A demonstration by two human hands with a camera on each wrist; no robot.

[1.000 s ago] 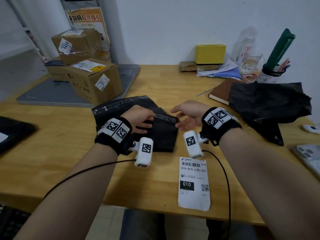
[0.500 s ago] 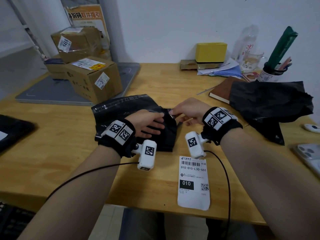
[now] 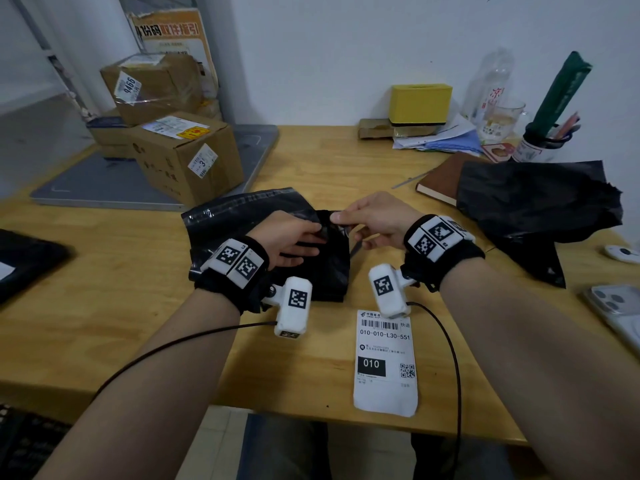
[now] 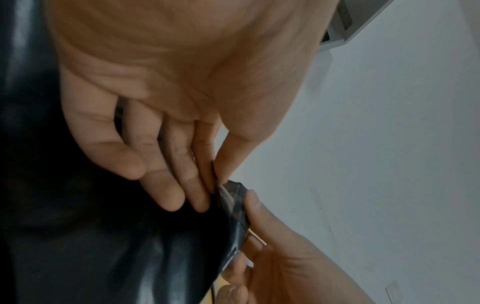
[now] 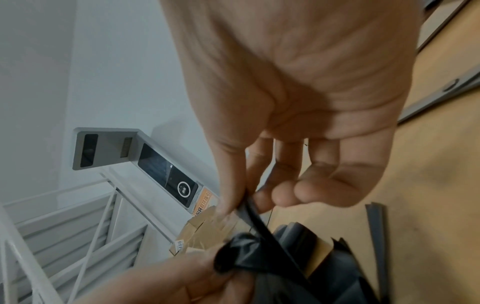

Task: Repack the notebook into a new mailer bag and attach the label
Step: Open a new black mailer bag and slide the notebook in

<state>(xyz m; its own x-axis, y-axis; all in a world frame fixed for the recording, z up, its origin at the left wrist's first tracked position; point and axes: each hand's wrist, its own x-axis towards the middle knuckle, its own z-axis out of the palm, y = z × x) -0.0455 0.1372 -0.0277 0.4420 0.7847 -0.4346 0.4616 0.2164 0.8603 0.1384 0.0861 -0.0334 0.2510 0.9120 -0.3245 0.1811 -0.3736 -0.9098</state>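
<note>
Opening the new black mailer bag [image 3: 263, 216] mid-table: left hand [image 3: 287, 237] and right hand [image 3: 374, 220] both pinching its mouth edge, brown notebook [image 3: 440, 181] waiting far right under torn bag, next needing layers parted.

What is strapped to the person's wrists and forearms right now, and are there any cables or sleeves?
No sleeves show; both forearms are bare. The left hand and right hand each have a black wrist strap carrying white blocks with black square fiducial markers. A white camera pod with its own marker hangs under each wrist. A thin black cable trails back from each pod.
</note>
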